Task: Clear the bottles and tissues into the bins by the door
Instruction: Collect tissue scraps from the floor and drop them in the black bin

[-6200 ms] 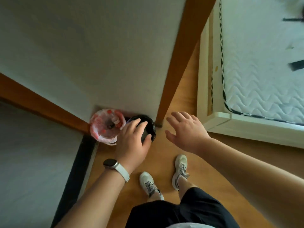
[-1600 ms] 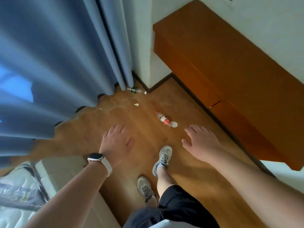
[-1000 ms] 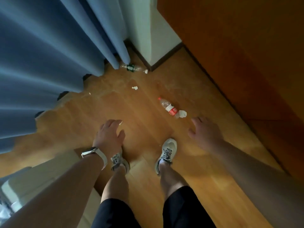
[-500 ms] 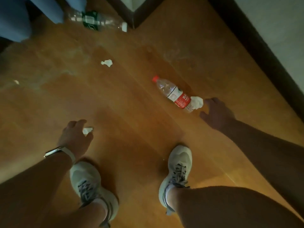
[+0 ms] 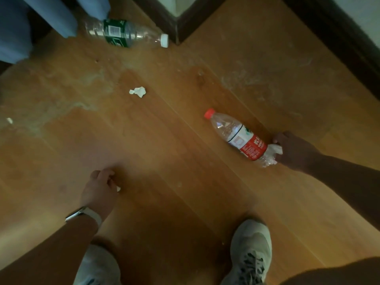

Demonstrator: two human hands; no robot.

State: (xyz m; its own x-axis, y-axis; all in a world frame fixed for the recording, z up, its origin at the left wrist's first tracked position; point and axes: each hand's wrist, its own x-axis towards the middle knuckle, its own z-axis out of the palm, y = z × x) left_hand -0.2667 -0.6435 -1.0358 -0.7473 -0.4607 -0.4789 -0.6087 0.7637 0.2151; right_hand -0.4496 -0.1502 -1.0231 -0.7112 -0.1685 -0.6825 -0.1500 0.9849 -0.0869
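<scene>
A clear bottle with a red cap and red label (image 5: 238, 136) lies on the wooden floor. A crumpled white tissue (image 5: 274, 150) lies at its base, and my right hand (image 5: 294, 151) pinches that tissue. My left hand (image 5: 100, 188), with a watch on the wrist, is curled round a small white tissue scrap (image 5: 118, 189) low on the floor. A second clear bottle with a green label and white cap (image 5: 125, 33) lies by the curtain. Another crumpled tissue (image 5: 138, 92) lies between the two bottles. The bins are out of view.
Blue curtain folds (image 5: 41, 21) hang at the top left. A dark skirting corner (image 5: 176, 21) juts in at the top, and a skirting board (image 5: 339, 38) runs down the right. A tiny white scrap (image 5: 9, 120) lies far left. My shoes (image 5: 249, 251) stand at the bottom.
I have bent lower over the floor. My left hand has closed round the small tissue scrap, and my right hand has reached the tissue at the red bottle's base and taken hold of it.
</scene>
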